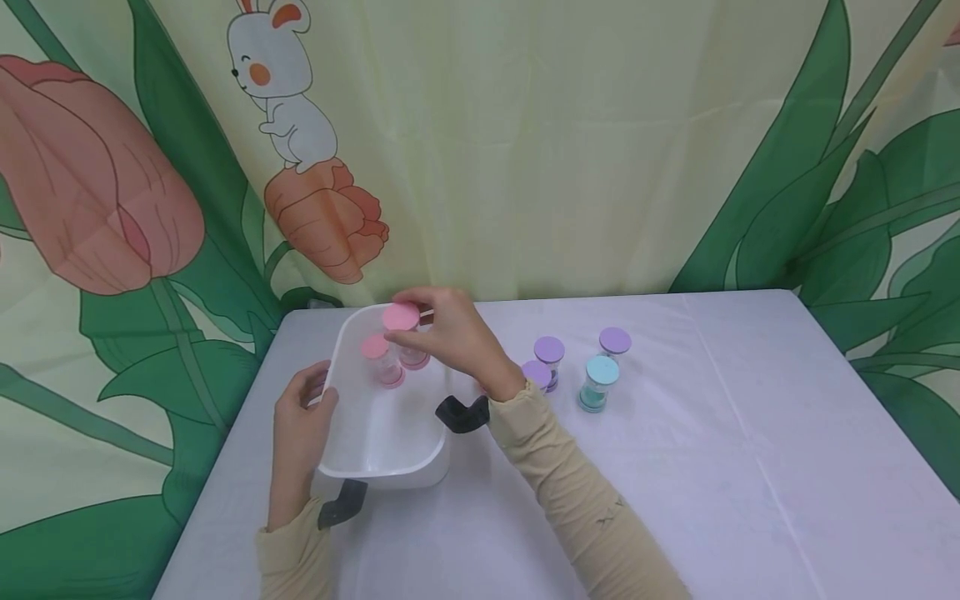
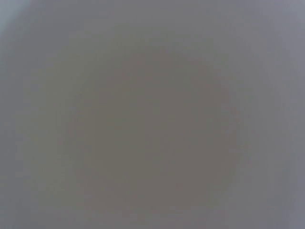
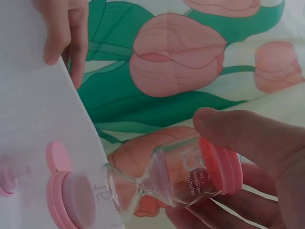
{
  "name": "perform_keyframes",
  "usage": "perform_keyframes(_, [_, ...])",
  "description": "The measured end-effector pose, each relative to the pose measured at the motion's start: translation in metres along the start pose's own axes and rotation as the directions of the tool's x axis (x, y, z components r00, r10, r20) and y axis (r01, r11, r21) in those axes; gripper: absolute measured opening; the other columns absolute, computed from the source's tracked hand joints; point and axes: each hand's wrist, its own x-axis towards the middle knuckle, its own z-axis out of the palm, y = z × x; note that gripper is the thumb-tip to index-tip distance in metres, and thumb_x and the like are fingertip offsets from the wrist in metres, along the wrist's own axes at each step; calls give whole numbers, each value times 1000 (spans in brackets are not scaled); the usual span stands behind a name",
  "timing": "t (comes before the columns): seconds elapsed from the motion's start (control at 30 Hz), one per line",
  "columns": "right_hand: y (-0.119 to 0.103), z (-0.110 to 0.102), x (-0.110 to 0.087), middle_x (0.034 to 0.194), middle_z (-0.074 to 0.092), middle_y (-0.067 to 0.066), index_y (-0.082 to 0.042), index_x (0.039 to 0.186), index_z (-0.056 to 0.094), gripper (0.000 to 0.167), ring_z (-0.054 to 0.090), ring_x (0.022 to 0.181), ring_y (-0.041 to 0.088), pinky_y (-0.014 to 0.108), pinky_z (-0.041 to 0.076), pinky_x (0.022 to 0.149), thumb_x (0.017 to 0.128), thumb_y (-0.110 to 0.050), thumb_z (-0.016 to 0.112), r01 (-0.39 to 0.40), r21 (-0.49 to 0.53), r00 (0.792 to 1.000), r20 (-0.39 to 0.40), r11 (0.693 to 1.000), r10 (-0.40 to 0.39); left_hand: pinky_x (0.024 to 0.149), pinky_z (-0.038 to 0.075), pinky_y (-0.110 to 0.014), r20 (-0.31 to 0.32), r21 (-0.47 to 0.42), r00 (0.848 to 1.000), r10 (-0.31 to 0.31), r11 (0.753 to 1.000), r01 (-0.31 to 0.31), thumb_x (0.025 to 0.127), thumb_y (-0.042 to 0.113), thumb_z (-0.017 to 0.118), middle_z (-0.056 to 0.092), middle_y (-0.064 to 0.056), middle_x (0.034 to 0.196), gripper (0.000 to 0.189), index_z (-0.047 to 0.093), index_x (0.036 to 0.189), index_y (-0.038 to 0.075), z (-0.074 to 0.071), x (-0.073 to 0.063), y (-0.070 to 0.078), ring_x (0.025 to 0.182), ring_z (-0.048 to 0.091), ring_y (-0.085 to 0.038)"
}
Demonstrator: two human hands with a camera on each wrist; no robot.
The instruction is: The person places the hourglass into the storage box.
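A pink-capped sandglass (image 3: 167, 177) was pinched by its cap between the thumb and fingers of the right hand (image 1: 453, 333) and was held within the white tub (image 1: 375, 437), just beside a second pink sandglass (image 1: 383, 363); whether its base touched the tub's floor could not be told. The tub's side rim was gripped by the left hand (image 1: 302, 429). To the tub's right, three purple-capped sandglasses (image 1: 550, 351) and a teal sandglass (image 1: 598, 383) were grouped on the table (image 1: 675, 492).
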Motion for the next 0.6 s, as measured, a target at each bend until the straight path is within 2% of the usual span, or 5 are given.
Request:
perform_keyframes(0.3, [10, 10, 4, 107, 71, 9, 2, 116, 68, 40, 68, 93, 16, 23, 57, 85, 81, -12, 80, -90, 16, 996, 13, 996, 90, 90, 55, -55, 3, -11, 1000, 8, 1000, -8, 97, 15, 51, 59, -15, 135, 43, 53, 140, 11, 0, -1, 0, 111, 64, -35])
perform_keyframes(0.6, [19, 21, 10, 108, 71, 10, 1, 119, 68, 42, 70, 90, 19, 18, 56, 77, 81, -13, 80, -159, 10, 987, 27, 987, 159, 92, 54, -55, 11, -4, 1000, 2, 1000, -2, 98, 16, 50, 58, -16, 137, 44, 52, 141, 11, -1, -1, 1, 116, 62, -37])
